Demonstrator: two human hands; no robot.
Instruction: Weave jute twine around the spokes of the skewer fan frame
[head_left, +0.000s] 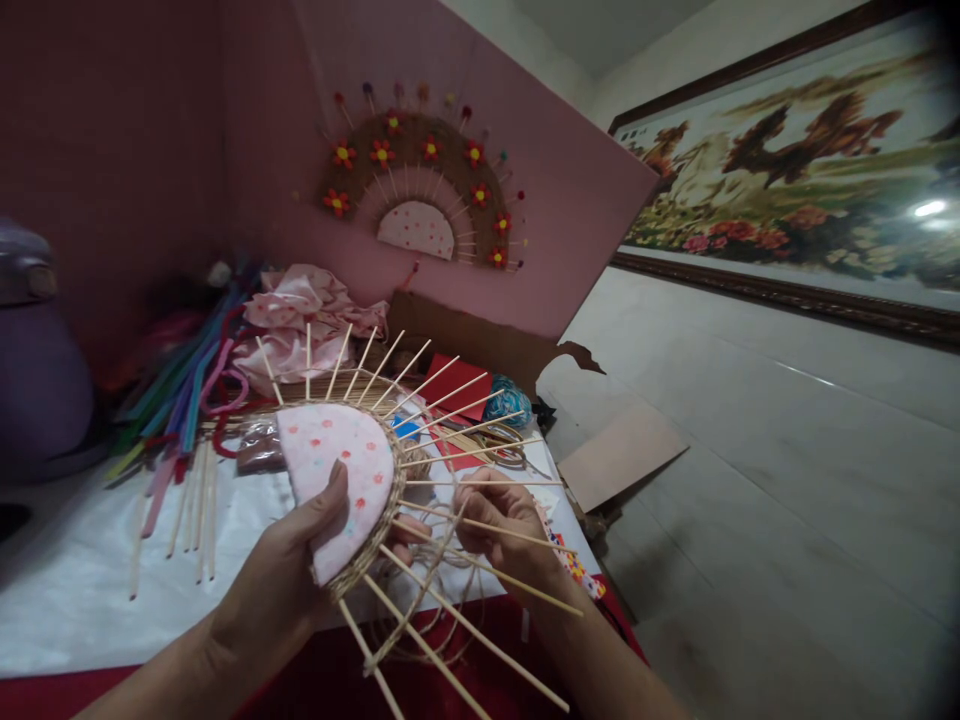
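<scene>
My left hand (289, 560) grips a half-round, fabric-covered piece (341, 465), white-pink with red dots, thumb on its face and fingers behind. Thin wooden sticks (457, 612) fan out from its curved edge, where twine is woven in a band. My right hand (499, 520) is among the sticks on the right side, fingers pinched on the jute twine (442, 555). The twine crosses several lower sticks and hangs in loose loops beneath them. Parts of the right fingers are hidden behind the sticks.
A finished-looking fan decoration (491, 205) with flowers hangs on a pink board (555, 230). Behind the work lie pipe cleaners (191, 385), pink cloth (300, 310), blue yarn (508, 400), scissors (502, 440) and red paper (456, 385). A purple bottle (41, 350) stands at left.
</scene>
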